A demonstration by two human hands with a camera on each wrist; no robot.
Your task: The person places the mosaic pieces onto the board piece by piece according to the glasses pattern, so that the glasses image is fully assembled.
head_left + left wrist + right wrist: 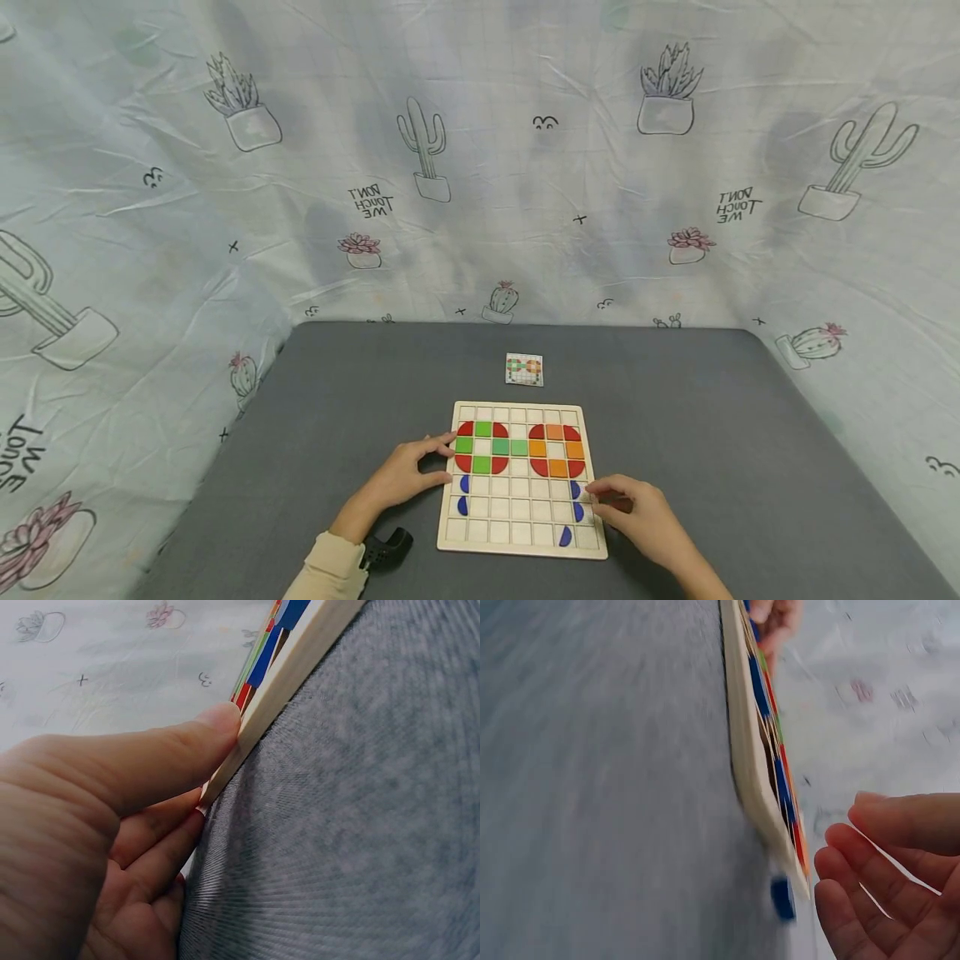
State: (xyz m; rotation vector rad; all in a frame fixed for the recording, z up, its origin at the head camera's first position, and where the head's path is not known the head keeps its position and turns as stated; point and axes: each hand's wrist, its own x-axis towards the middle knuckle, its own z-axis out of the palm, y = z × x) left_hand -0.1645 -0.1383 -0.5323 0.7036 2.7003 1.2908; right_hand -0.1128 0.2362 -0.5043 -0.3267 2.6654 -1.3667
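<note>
A square wooden grid board [521,532] lies on the table, with red quarter-round pieces, green and orange squares and several blue half-round pieces in its cells. My left hand [405,475] touches the board's left edge with thumb and fingertips; the left wrist view shows the thumb [180,757] against the wooden side. By the right edge hovers my right hand [637,508], fingers loosely bent, nothing between them in the right wrist view. A blurred blue piece [782,898] shows just past the board's end there. One blue half-round piece [566,536] sits in the bottom row.
Behind the board lies a small card [524,370] printed with a coloured grid pattern. A dark grey cloth [337,375] covers the table. White curtain [480,167] with cactus drawings hangs round the back and sides. A black strap device [388,548] is on the left wrist.
</note>
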